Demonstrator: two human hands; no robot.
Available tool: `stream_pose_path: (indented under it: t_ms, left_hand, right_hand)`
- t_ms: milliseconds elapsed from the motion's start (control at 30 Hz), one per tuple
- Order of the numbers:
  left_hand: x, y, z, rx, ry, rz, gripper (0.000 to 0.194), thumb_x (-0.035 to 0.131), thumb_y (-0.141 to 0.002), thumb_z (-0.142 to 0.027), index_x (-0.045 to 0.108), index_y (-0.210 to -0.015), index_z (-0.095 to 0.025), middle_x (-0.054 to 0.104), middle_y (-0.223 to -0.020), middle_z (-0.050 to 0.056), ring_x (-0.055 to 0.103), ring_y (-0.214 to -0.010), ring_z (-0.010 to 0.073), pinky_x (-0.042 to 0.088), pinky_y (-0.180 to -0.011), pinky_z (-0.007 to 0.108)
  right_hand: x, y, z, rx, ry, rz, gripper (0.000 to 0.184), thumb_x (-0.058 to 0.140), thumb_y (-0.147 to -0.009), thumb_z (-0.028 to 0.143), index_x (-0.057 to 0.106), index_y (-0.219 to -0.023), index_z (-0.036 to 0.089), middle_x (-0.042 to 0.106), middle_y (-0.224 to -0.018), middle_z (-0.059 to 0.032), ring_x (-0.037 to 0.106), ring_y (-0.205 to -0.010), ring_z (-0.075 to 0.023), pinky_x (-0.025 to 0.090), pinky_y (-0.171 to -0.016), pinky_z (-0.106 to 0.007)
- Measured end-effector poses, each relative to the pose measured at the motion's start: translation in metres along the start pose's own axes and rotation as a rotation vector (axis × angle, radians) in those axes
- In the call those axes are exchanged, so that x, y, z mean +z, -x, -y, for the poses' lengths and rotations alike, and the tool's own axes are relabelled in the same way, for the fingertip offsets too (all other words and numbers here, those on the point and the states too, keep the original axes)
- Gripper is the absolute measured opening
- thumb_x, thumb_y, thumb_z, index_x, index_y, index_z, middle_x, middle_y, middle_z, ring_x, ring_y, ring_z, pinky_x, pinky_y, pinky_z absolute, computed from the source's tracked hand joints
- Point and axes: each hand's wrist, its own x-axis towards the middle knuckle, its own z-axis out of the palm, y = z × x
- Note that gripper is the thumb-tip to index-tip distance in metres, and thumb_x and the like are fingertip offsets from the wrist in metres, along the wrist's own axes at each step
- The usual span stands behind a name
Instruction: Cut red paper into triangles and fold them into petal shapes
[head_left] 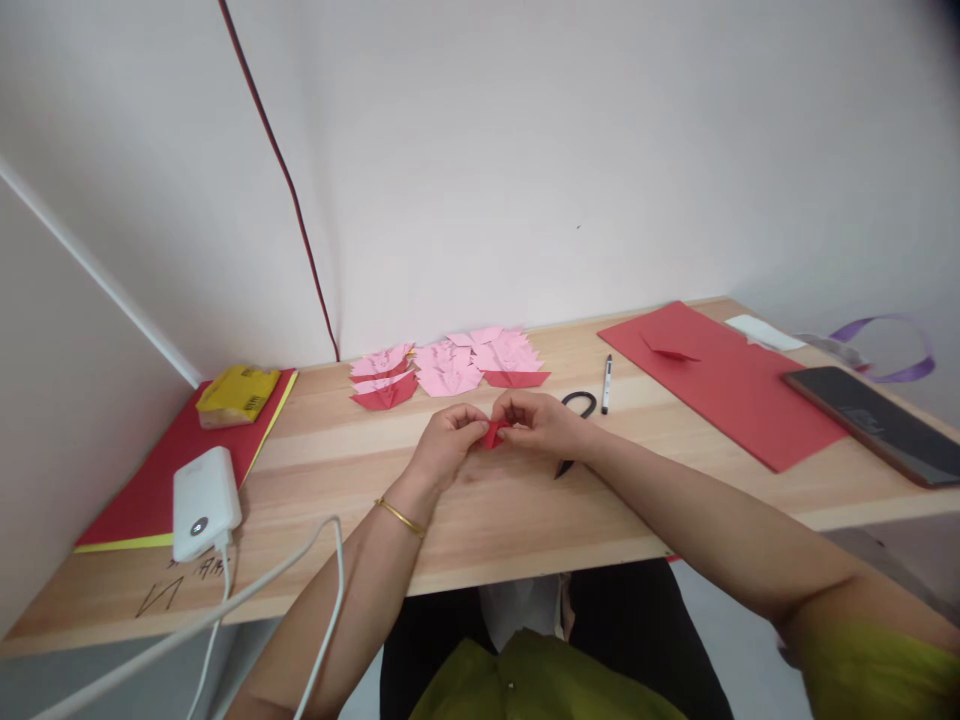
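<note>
L hand point(452, 440) + R hand point(532, 422) pinch small red paper point(492, 435) btwn them, over surface point(480, 530). R wrist point(589, 440) partly hides scissors point(563, 468); pen point(607, 388) just beside. Pink/red folded pcs point(448, 368) behind. White cable point(324, 615) crosses L forearm point(371, 580). Pwr bank point(208, 495) L, phone point(885, 425) R.

Head view, forward, down over table point(487, 530)

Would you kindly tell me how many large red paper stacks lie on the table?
2: the left stack, partly under the white power bank and yellow packet; the right stack, under a small folded red paper.
</note>
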Motion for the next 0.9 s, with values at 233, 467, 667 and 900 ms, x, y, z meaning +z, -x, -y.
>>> stream_pose_path:
  t_ms: [233,467,667,900]
  left_hand:
    - [0.001,0.002,-0.004,0.009,-0.045,-0.006,0.01,0.065,-0.062,-0.023,0.058,-0.065,-0.015,0.055,-0.053,-0.004,0.046,-0.046,0.0065,0.033,-0.047,0.02]
    - [-0.002,0.002,-0.005,-0.025,0.04,0.002,0.012,0.06,-0.065,-0.021,0.064,-0.073,-0.014,0.06,-0.059,0.0,0.052,-0.051,0.0089,0.038,-0.049,0.021]
    - [-0.002,0.008,-0.015,0.117,-0.156,0.078,0.019,0.062,-0.067,-0.019,0.067,-0.085,-0.014,0.066,-0.075,0.003,0.057,-0.064,0.0106,0.044,-0.063,0.024]
    - [0.004,0.009,-0.011,0.201,-0.31,-0.055,0.014,0.064,-0.07,-0.027,0.065,-0.078,-0.015,0.063,-0.064,0.0,0.053,-0.057,0.0104,0.039,-0.056,0.023]
  right_hand:
    - [0.001,-0.001,-0.007,0.025,-0.002,-0.033,0.015,0.059,-0.081,0.032,0.055,-0.083,0.018,0.061,-0.072,-0.0001,0.056,-0.062,-0.0106,0.044,-0.057,-0.024]
    - [0.0,0.0,-0.006,0.041,0.047,-0.088,0.015,0.055,-0.084,0.033,0.054,-0.085,0.018,0.061,-0.074,-0.0008,0.057,-0.065,-0.0119,0.044,-0.06,-0.025]
    - [0.0,-0.001,0.0,0.073,0.108,-0.156,0.018,0.054,-0.084,0.036,0.052,-0.084,0.019,0.061,-0.069,-0.0003,0.053,-0.057,-0.011,0.041,-0.054,-0.024]
    - [0.003,-0.001,0.0,0.045,0.089,-0.162,0.017,0.054,-0.084,0.036,0.052,-0.083,0.019,0.06,-0.07,0.0,0.057,-0.06,-0.012,0.043,-0.056,-0.024]
